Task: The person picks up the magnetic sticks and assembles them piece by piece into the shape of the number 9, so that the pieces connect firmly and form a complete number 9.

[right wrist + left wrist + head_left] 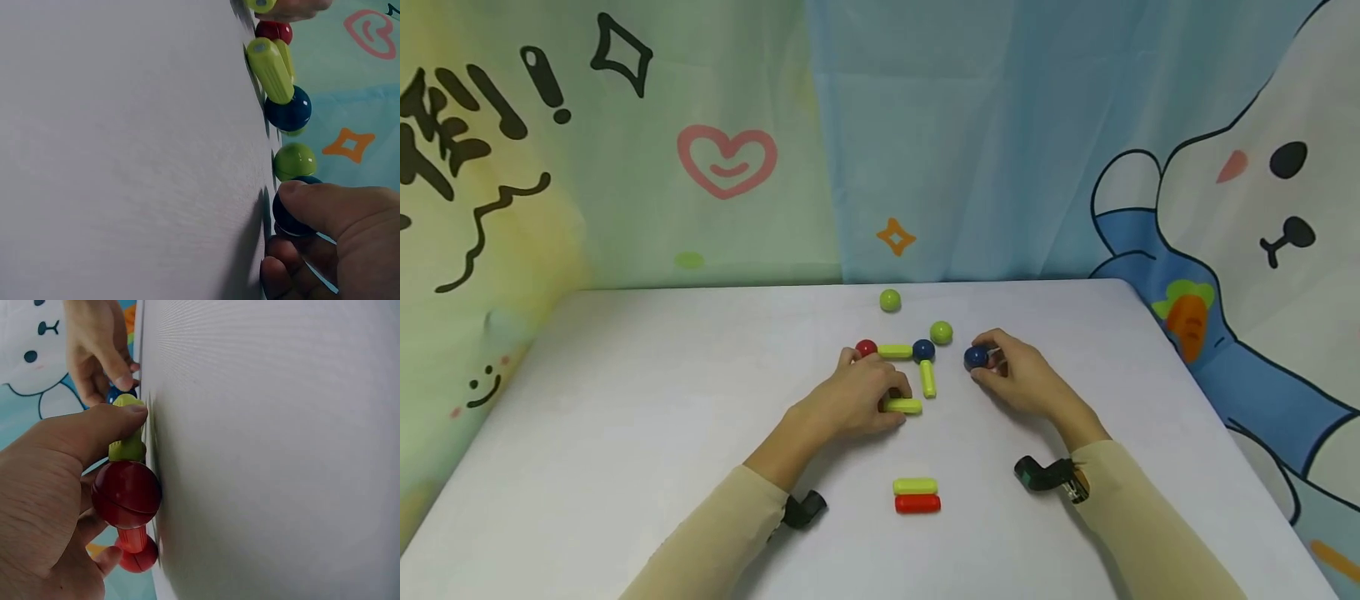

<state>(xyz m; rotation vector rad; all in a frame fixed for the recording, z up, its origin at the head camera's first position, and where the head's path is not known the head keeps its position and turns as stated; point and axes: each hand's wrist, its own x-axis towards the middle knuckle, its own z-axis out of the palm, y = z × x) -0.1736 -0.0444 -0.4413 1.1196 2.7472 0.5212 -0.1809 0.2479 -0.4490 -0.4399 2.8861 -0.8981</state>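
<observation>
My left hand (859,398) pinches a yellow-green rod (904,406); in the left wrist view that rod (127,447) meets a red ball (127,495), with a red rod (132,539) and a second red ball (139,554) below it. Between thumb and fingers, my right hand (1026,375) grips a dark blue ball (976,357), also seen in the right wrist view (294,209). Between the hands, a red ball (867,347), a yellow-green rod (895,351), a blue ball (923,350) and another yellow-green rod (928,379) are joined.
Two green balls lie farther back, one (890,300) near the table's rear edge and one (941,332) beside the joined blue ball. Nearer the front, a yellow-green rod (915,486) lies against a red rod (917,503). A patterned curtain (925,142) hangs behind the white table (662,375).
</observation>
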